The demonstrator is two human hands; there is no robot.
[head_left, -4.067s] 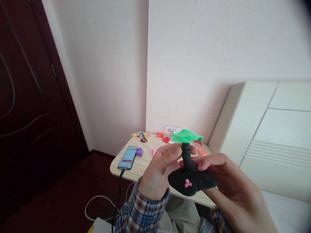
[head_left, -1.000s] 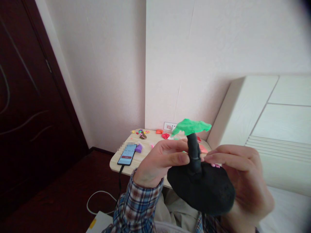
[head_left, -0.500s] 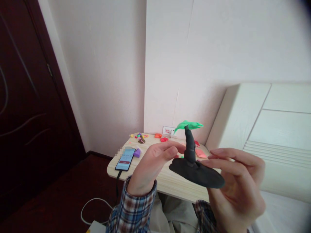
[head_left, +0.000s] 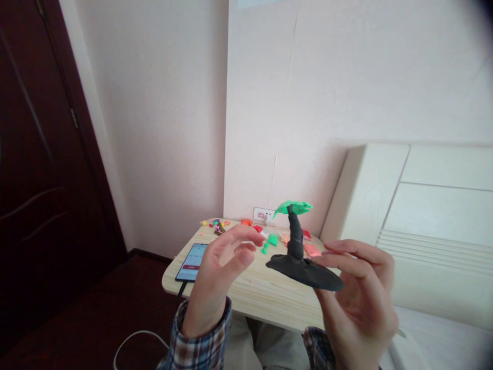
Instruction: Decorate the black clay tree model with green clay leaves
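A clay palm tree (head_left: 296,234) is held up above the table, with a dark trunk on a flat dark base and a green leafy top (head_left: 295,207). My right hand (head_left: 356,288) pinches the right side of the base, fingers on top and thumb below. To the left of the trunk, my left hand (head_left: 223,272) is apart from the tree, its thumb and fingers spread with nothing between them. Behind the hands, small green clay pieces (head_left: 265,248) and a green packet (head_left: 273,240) lie on the table.
On the pale wooden table (head_left: 265,298), a phone (head_left: 189,263) with a cable lies at the left. Several coloured clay packets and small pieces line the back, including a salmon packet (head_left: 311,250). A wall socket (head_left: 263,215) is behind. A white headboard (head_left: 435,216) stands right.
My left hand has drawn away from the trunk, leftward. My right hand and the palm tree have shifted slightly left in view. More green clay on the table shows between my hands.
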